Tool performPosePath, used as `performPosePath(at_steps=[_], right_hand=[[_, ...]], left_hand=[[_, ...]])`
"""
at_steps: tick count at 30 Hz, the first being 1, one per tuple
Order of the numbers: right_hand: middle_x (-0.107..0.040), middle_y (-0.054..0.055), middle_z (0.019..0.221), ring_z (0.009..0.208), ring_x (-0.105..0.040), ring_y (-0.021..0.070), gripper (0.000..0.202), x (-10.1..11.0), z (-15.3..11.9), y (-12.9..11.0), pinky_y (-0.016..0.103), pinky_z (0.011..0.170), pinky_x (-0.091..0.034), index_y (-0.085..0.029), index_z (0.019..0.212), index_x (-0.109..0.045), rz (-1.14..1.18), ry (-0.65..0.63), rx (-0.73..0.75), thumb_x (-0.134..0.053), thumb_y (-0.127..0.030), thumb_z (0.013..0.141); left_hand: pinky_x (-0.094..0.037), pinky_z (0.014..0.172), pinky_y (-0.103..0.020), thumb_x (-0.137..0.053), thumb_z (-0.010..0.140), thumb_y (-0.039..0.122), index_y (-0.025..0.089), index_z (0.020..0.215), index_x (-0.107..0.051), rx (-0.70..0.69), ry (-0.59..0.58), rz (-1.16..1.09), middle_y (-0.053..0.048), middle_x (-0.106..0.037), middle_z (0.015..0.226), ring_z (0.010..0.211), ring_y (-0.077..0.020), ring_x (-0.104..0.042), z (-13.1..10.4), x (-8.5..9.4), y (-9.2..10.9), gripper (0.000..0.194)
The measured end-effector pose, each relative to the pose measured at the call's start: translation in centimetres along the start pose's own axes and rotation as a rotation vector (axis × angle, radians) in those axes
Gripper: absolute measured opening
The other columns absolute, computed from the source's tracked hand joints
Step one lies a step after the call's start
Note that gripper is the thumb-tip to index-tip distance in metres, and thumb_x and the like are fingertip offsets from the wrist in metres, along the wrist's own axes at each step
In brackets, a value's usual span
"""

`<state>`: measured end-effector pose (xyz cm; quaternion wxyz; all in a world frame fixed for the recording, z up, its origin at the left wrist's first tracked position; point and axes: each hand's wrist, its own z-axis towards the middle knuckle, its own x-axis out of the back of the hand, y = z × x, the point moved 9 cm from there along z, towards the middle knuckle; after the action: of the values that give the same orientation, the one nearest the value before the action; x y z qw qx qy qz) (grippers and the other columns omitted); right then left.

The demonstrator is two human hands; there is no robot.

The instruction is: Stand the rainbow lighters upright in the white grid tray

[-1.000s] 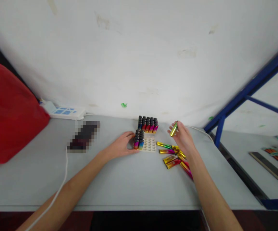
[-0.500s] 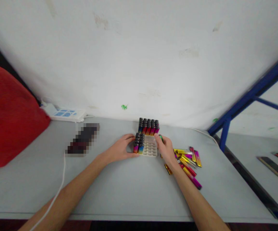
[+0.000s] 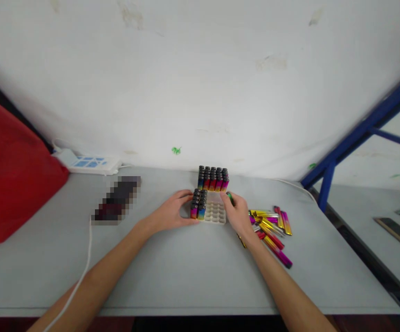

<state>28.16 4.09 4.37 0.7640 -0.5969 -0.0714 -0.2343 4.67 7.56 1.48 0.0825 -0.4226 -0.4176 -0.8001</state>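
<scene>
A small white tray (image 3: 216,214) with round holes lies on the grey table (image 3: 172,272). Colourful black-capped lighters (image 3: 199,203) stand in its left columns. My left hand (image 3: 172,211) rests against the tray's left side, touching those lighters. My right hand (image 3: 238,213) is at the tray's right edge and pinches a green lighter (image 3: 229,196) by its far right corner. A full block of upright lighters (image 3: 213,178) stands just behind the tray. Several loose gold and pink lighters (image 3: 271,227) lie scattered to the right of my right hand.
A red bag (image 3: 11,175) fills the left side. A white power strip (image 3: 87,163) lies by the wall, and a white cable (image 3: 88,251) runs to the near edge. A blurred dark object (image 3: 116,199) sits left of the tray. A blue frame (image 3: 327,184) borders the table's right.
My right hand came down from the right with the green lighter and moved to the tray's right edge. The left hand has stayed against the tray.
</scene>
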Motion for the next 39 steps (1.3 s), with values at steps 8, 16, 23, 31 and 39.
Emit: performPosePath(at_steps=[8, 16, 23, 31, 39], right_hand=[[-0.054, -0.003, 0.066, 0.067, -0.051, 0.0199, 0.048, 0.2, -0.3, -0.2, 0.033, 0.065, -0.036, -0.03, 0.075, -0.047, -0.047, -0.028, 0.035, -0.052, -0.066, 0.105], [-0.073, 0.008, 0.099, 0.095, -0.07, 0.0272, 0.043, -0.8, -0.2, -1.4, 0.038, 0.088, -0.056, -0.028, 0.094, -0.06, -0.1, -0.174, 0.259, -0.048, -0.062, 0.117], [-0.068, 0.0, 0.078, 0.074, -0.065, 0.0225, 0.037, -1.5, 0.0, -0.6, 0.032, 0.074, -0.047, -0.027, 0.094, -0.058, -0.224, -0.249, 0.263, -0.052, -0.052, 0.121], [-0.079, 0.006, 0.093, 0.088, -0.075, 0.0262, 0.026, -2.7, 0.3, -0.5, 0.033, 0.083, -0.053, -0.027, 0.097, -0.06, -0.373, -0.298, 0.391, -0.064, -0.038, 0.12], [-0.081, 0.009, 0.099, 0.088, -0.074, 0.026, 0.023, -2.7, 0.7, -0.9, 0.034, 0.082, -0.052, -0.024, 0.103, -0.067, -0.475, -0.378, 0.407, -0.065, -0.039, 0.122]], left_hand=[[-0.053, 0.138, -0.057, -0.102, 0.083, 0.063, 0.022, 0.143, -0.081, 0.002, 0.001, 0.013, -0.019, -0.073, 0.164, 0.153, -0.0442, -0.07, 0.1, 0.0, 0.1, 0.076], [-0.054, 0.137, -0.057, -0.102, 0.082, 0.065, 0.021, 0.141, -0.083, 0.014, -0.024, -0.032, -0.019, -0.074, 0.163, 0.153, -0.0435, -0.069, 0.0, 0.1, -0.1, 0.077], [-0.053, 0.136, -0.059, -0.102, 0.081, 0.06, 0.023, 0.142, -0.084, 0.002, -0.056, -0.077, -0.018, -0.073, 0.163, 0.154, -0.0448, -0.068, 0.1, 0.2, 0.1, 0.073], [-0.052, 0.138, -0.057, -0.102, 0.08, 0.056, 0.021, 0.141, -0.082, 0.016, -0.044, -0.049, -0.019, -0.07, 0.165, 0.156, -0.0446, -0.066, 0.0, 0.0, 0.3, 0.073], [-0.053, 0.138, -0.06, -0.108, 0.068, 0.07, 0.023, 0.141, -0.08, 0.046, 0.038, -0.004, -0.017, -0.072, 0.161, 0.154, -0.0477, -0.067, 0.1, -0.6, 0.4, 0.09]])
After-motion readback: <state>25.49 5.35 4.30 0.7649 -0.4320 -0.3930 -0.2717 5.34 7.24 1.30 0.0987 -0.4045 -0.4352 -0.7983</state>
